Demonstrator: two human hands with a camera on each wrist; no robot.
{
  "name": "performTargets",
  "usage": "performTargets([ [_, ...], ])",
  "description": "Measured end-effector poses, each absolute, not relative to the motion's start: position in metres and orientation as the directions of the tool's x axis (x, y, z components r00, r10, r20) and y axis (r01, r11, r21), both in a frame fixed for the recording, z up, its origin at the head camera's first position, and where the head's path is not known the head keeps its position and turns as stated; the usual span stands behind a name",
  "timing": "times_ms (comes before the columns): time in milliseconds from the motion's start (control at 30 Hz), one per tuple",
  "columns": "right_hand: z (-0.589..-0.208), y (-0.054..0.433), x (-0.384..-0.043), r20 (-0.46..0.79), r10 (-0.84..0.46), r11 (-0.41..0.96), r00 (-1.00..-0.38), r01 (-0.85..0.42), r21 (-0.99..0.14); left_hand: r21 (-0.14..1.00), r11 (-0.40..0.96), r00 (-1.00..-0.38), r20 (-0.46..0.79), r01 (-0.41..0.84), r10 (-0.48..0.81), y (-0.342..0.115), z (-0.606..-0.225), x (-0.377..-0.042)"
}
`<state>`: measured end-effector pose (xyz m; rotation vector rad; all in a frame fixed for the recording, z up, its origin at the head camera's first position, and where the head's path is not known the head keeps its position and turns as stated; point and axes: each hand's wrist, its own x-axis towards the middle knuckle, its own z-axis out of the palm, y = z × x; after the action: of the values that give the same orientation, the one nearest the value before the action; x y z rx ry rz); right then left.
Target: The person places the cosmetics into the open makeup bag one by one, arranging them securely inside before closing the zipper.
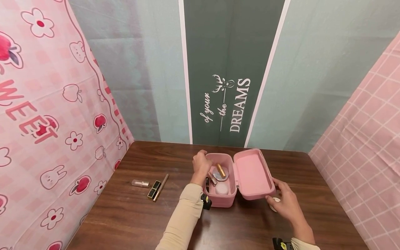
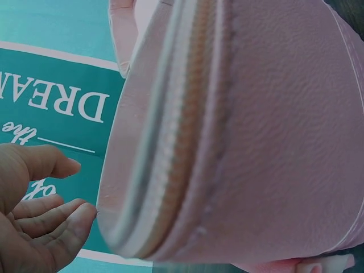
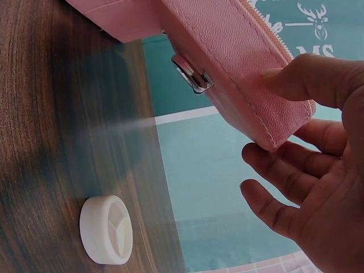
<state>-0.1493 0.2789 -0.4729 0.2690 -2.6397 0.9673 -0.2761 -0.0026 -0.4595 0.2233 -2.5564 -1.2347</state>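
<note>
A pink zippered cosmetic case (image 1: 222, 202) stands on the table with its lid (image 1: 253, 173) swung out to the right. Inside it lie a gold tube (image 1: 221, 170), a round silvery compact (image 1: 225, 177), a white round jar (image 1: 222, 188), a pinkish tube (image 1: 213, 179) and a dark item, partly hidden by the wall. My left hand (image 1: 201, 166) is at the case's far left corner; in the left wrist view its loosely bent fingers (image 2: 62, 227) hold nothing, and one fingertip meets the rim. My right hand (image 1: 287, 203) grips the lid's outer edge between thumb and fingers.
On the wooden table (image 1: 125, 215), left of the case, lie a clear tube (image 1: 140, 183), a black-and-gold rectangular case (image 1: 154, 189) and a slim gold pencil (image 1: 161, 187). A short white round container (image 3: 106, 230) sits beneath my right hand. Printed cloths hang around the table.
</note>
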Motion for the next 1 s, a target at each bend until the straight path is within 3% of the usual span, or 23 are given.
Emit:
performTargets([
  [267, -0.472, 0.281, -0.150, 0.374, -0.067, 0.753, -0.925, -0.293, -0.589, 0.795, 0.606, -0.948, 0.183, -0.012, -0.260, -0.002, -0.459, -0.277],
  [400, -0.473, 0.281, -0.150, 0.366, -0.069, 0.750, -0.928, -0.290, -0.594, 0.767, 0.639, -0.965, 0.205, 0.053, -0.166, -0.007, -0.458, -0.273],
  [700, -0.473, 0.280, -0.148, 0.360, -0.071, 0.752, -0.930, -0.287, -0.594, 0.509, 0.815, -0.961, 0.153, 0.275, 0.229, -0.029, -0.455, -0.257],
  [1000, -0.472, 0.279, -0.149, 0.341, -0.068, 0.747, -0.938, -0.274, -0.605, 0.370, 0.849, -0.926, 0.176, 0.377, 0.334, -0.044, -0.452, -0.243],
])
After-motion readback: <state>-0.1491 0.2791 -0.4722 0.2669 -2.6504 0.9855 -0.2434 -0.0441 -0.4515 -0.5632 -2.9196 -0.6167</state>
